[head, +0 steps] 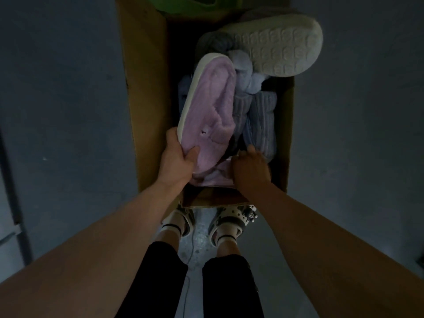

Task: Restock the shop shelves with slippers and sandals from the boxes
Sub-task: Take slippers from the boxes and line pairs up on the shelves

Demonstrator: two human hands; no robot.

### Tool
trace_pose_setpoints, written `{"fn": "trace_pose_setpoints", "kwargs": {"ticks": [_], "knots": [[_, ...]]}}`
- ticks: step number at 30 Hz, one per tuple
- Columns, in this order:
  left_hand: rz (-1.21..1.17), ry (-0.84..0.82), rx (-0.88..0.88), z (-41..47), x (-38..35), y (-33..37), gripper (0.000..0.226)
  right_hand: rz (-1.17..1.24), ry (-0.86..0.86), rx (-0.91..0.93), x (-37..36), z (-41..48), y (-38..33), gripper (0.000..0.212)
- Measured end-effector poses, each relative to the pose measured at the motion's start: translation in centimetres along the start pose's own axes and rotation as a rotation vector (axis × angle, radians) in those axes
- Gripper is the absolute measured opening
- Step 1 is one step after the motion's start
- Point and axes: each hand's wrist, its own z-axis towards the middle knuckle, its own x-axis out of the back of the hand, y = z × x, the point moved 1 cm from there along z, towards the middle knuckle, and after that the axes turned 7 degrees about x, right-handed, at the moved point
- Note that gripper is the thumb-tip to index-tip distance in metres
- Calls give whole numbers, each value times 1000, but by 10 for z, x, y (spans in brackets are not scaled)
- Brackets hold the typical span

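A cardboard box [146, 111] stands on the floor [68, 111], just ahead of the person's sandalled feet [227, 223]. It is packed with slippers. The left hand [176, 159] grips the near end of a lilac fleece slipper [211, 106]: the thumb presses on the fleece on top and the fingers [171, 134] wrap round its pale sole edge. That slipper lies lengthwise in the box, tilted up on its side, resting on the others.

The right hand [251, 167] reaches into the box's near end beside it, touching a second lilac piece [218, 174] underneath. Its fingers curl downward and the tips are hidden, so I cannot tell whether they hold anything. Just beyond it lies a grey ribbed slipper [261, 120]. At the far end a slipper lies sole up [282, 49], its pale tread showing. Something green [183, 5] sits at the box's far edge.
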Motion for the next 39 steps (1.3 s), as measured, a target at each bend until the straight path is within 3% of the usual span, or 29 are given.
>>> {"fn": "trace_pose_setpoints", "kwargs": {"ticks": [3, 7, 10, 13, 16, 20, 22, 25, 30, 35, 39], "knots": [[-89, -17, 75, -9, 0, 13, 59, 111, 15, -21, 12, -21, 8, 30], [-165, -13, 129, -32, 4, 39, 46, 350, 131, -172, 37, -48, 13, 57], [-208, 30, 173, -48, 10, 56, 51, 713, 171, -320, 62, -63, 21, 50], [-248, 40, 200, -62, 15, 65, 50, 964, -101, -343, 93, -76, 30, 35], [-302, 2, 208, -77, 20, 72, 49, 1322, -84, -476, 107, -94, 39, 43], [-380, -22, 225, -99, 30, 79, 78, 1714, 4, -530, 124, -121, 45, 77], [-413, -50, 230, -113, 34, 83, 86, 1780, 81, -453, 140, -138, 39, 59], [-463, -72, 251, -137, 45, 98, 79, 1831, 124, -337, 161, -163, 27, 71], [-526, -94, 260, -180, 83, 135, 90, 2035, 79, -215, 209, -214, 3, 58], [-542, -129, 220, -234, 133, 174, 63, 2048, 134, -139, 263, -259, -18, 77], [-572, -161, 198, -284, 161, 197, 50, 1976, 213, -134, 310, -296, -38, 66]]}}
